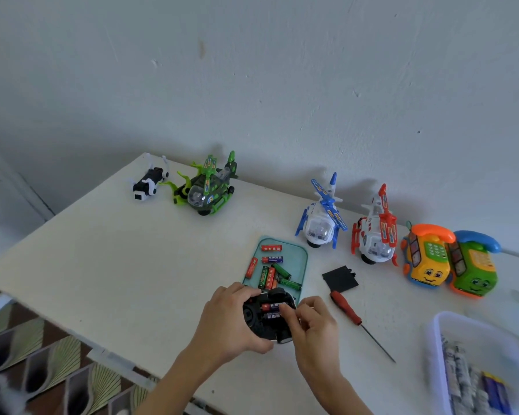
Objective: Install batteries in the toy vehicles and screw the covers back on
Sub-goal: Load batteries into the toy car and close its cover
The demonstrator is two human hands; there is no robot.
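A black toy vehicle [268, 317] lies upside down on the white worktop [132, 265], at about 6 o'clock of the scene, its open battery bay facing up with batteries [271, 307] seated in it. The left hand [228, 319] wraps the toy from 9 o'clock, its grip closed around the body with the thumb under the near edge and the fingers over the far edge. The right hand [312, 324] comes in from 3 o'clock; its fingertips [285, 311] are bunched together and press on a battery in the bay.

At 12 o'clock from the toy, touching its far end, sits a pale teal tray [297, 256] with loose red and green batteries. At 2 o'clock lies the black cover [340, 278], and just near of it a red-handled screwdriver [346, 308] pointing toward 5 o'clock.

The hands hide most of the toy's sides, so its type cannot be told. The battery lettering is too blurred to read. A clear bin [450, 348] at 4 o'clock is cut off by the frame edge and smeared; its contents are hard to make out.
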